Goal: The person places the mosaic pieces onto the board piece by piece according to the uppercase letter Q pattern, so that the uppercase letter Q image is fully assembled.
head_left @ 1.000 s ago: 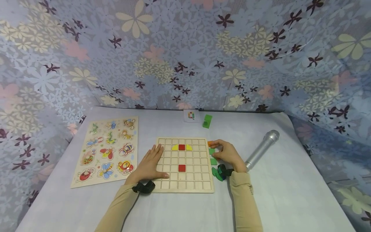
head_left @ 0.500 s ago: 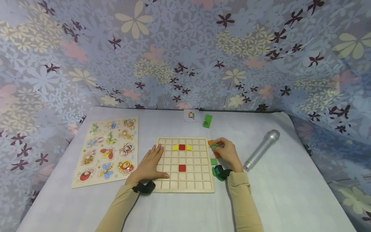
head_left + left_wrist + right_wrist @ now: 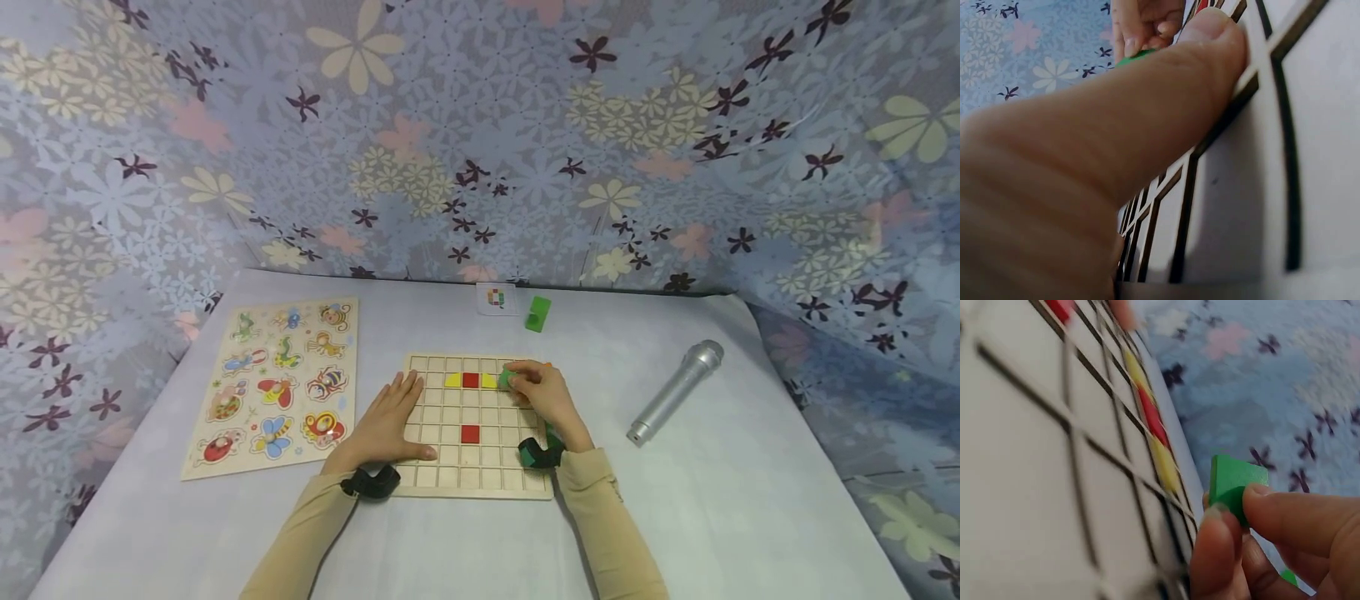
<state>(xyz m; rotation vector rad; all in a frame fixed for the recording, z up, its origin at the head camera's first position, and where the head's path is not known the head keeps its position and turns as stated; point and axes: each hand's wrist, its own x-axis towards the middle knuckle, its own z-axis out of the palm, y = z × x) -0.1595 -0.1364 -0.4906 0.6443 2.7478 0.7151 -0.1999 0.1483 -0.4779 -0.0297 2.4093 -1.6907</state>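
Note:
A wooden grid board lies on the table with two red square tiles, one at its centre and one in an upper row between two yellow tiles. My left hand rests spread on the board's left side, its thumb along the grid in the left wrist view. With thumb and fingers, my right hand pinches a green tile over the board's upper right, just right of the yellow tile. Its wrist strap covers part of the board's right edge.
An insect puzzle board lies at the left. A silver microphone lies at the right. Behind the board are a small pattern card and a green piece. Other tiles beside the board's right edge are mostly hidden by my right arm.
My right hand picked up the green tile beside the board's right edge and carried it left over the upper row. My left hand stays in place.

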